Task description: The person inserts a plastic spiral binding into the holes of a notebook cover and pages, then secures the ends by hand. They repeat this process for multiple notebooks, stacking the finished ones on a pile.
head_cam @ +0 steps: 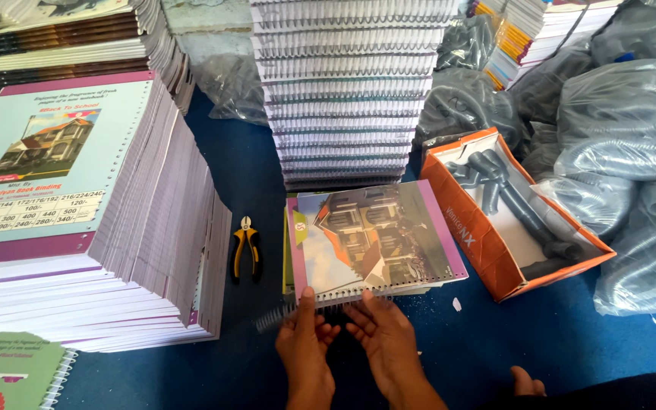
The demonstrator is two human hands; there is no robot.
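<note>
Two hands are busy at six o'clock: the left hand (pixel 305 345) and right hand (pixel 385 334) are curled, fingertips pinching a wire coil (pixel 282 315) against the punched edge of a notebook (pixel 373 239) on the blue floor. Binding seems underway; careful threading is called for next. Pliers (pixel 245 247) lie at nine o'clock. The coil's far end is hidden under the fingers.
</note>
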